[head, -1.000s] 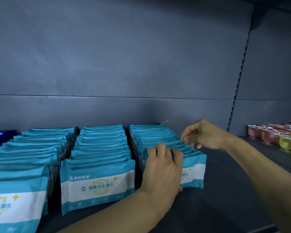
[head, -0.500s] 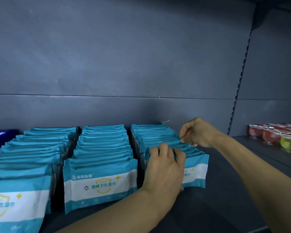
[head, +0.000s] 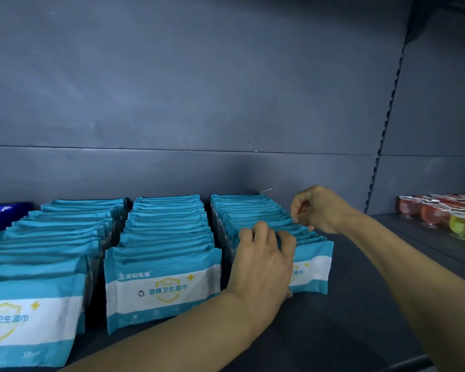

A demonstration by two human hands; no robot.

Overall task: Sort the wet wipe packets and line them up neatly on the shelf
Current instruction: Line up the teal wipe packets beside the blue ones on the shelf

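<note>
Teal and white wet wipe packets stand upright in three rows on a dark grey shelf (head: 346,312): a left row (head: 32,312), a middle row (head: 163,288) and a right row (head: 253,210). My left hand (head: 263,261) covers the front of the right row, its fingers curled over the top edges of the front packets. My right hand (head: 317,209) is at the right side of that row, further back, with fingertips pinching the right edge of a packet there. The front packet's label (head: 313,267) shows only at its right end.
A dark blue package (head: 0,213) lies at the far left behind the left row. Several jelly cups (head: 440,213) in red, pink and yellow stand on the neighbouring shelf at the right. The grey back wall (head: 199,103) closes the shelf behind the rows.
My right hand has moved slightly in and down onto the right edge of the row. My left hand stays on the front packets, fingers curled a bit further over them.
</note>
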